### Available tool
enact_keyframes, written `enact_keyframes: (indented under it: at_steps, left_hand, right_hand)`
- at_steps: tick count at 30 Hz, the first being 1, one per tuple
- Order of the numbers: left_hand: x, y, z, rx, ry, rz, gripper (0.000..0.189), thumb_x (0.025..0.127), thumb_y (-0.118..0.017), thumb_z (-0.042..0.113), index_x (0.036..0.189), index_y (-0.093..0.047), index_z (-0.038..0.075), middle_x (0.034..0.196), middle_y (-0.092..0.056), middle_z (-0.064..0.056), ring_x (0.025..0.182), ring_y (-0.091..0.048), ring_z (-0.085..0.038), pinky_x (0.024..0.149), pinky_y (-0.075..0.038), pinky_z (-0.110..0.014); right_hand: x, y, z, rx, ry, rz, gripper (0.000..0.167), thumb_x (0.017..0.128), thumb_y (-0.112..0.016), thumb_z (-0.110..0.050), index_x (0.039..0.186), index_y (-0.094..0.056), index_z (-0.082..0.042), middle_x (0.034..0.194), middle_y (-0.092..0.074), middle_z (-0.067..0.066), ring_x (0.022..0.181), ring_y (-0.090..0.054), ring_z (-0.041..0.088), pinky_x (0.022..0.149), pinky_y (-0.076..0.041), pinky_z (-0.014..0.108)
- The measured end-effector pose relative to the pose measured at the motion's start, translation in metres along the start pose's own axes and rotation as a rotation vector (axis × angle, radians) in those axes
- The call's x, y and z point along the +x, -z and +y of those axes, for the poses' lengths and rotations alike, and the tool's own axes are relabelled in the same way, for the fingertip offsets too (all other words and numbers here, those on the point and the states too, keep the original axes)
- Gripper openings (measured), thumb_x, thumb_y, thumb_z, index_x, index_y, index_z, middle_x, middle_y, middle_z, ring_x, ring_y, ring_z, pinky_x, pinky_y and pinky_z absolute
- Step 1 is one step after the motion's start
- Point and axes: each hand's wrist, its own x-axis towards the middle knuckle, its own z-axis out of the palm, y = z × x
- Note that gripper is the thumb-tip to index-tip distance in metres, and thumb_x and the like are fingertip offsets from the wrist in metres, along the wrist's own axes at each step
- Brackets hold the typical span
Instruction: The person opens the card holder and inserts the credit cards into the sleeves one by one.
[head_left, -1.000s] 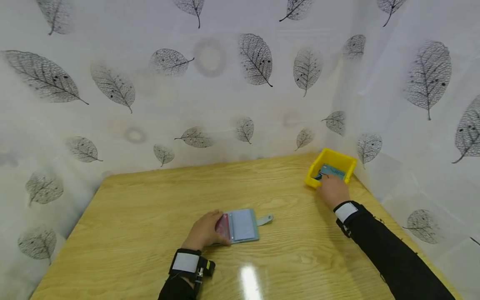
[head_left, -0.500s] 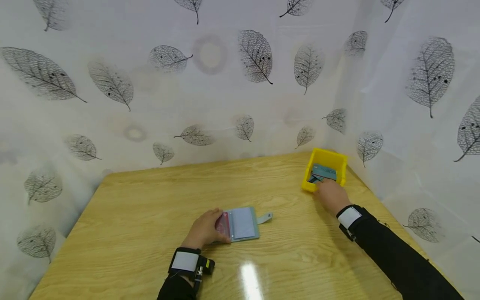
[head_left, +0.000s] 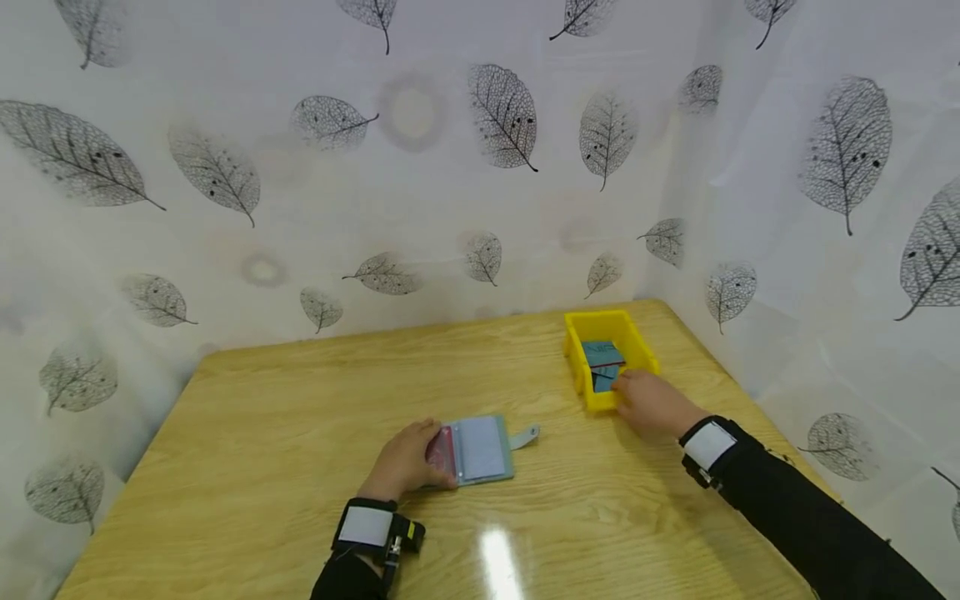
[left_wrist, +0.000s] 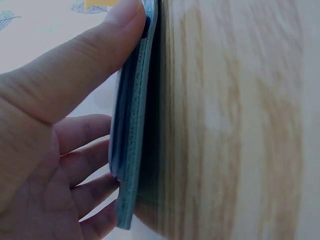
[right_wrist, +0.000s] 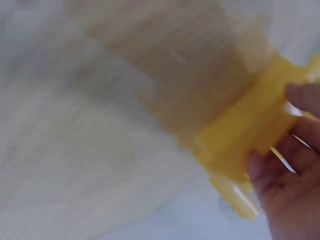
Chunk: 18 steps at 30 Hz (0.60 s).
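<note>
On bin (head_left: 598,402) edge, right hand (head_left: 651,404); cardholder (head_left: 482,448) well apart.

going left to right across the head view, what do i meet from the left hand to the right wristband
Left hand → open booklet → booklet strap → yellow bin → right wristband.

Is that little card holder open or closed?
Open: the left hand holds one side of the card holder; its pages show, its strap sticks out unfastened.

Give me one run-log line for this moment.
left hand: holds open card holder | right hand: touches yellow bin | blue-green cards: inside bin
</note>
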Motion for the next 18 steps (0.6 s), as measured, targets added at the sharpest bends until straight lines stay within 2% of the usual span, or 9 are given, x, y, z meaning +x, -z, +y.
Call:
enact_keyframes:
  at_steps: [4, 8, 15, 18]
  left_hand:
    - [-0.001, -0.001, -0.001, -0.008, 0.001, 0.005, 0.098, 0.058, -0.094, 0.035, 0.138, -0.051, -0.003, 0.144, -0.045, -0.023, 0.132, -0.041, -0.042, 0.107, -0.033, -0.054]
    - [0.0, -0.002, -0.002, -0.015, 0.006, 0.013, 0.098, 0.057, -0.094, 0.035, 0.137, -0.052, -0.003, 0.144, -0.045, -0.023, 0.131, -0.042, -0.042, 0.107, -0.033, -0.054]
    - [0.002, -0.004, -0.003, -0.009, -0.001, -0.003, 0.098, 0.059, -0.093, 0.037, 0.138, -0.051, -0.003, 0.144, -0.045, -0.023, 0.132, -0.041, -0.043, 0.107, -0.033, -0.056]
    - [0.002, -0.003, -0.003, -0.008, 0.003, -0.008, 0.098, 0.06, -0.092, 0.037, 0.139, -0.05, -0.003, 0.144, -0.045, -0.023, 0.132, -0.041, -0.043, 0.107, -0.032, -0.055]
  right_hand:
    - [0.025, 0.009, 0.004, 0.042, -0.111, -0.028, 0.029, 0.091, -0.057, -0.003, 0.116, -0.065, 0.008, 0.108, -0.067, 0.022, 0.096, -0.065, 0.037, 0.083, -0.053, 0.048]
    - [0.045, 0.011, 0.009, -0.018, -0.118, -0.031, 0.026, 0.092, -0.054, -0.002, 0.113, -0.065, 0.009, 0.107, -0.067, 0.023, 0.096, -0.065, 0.037, 0.084, -0.053, 0.046]
    - [0.068, -0.006, 0.019, -0.002, -0.201, -0.049, 0.01, 0.091, -0.055, 0.0, 0.091, -0.065, 0.002, 0.084, -0.065, 0.015, 0.075, -0.061, 0.027, 0.07, -0.051, 0.04]
    - [0.075, -0.017, 0.019, -0.036, -0.215, -0.054, 0.007, 0.091, -0.058, -0.003, 0.089, -0.063, 0.001, 0.08, -0.063, 0.014, 0.071, -0.059, 0.024, 0.067, -0.049, 0.038]
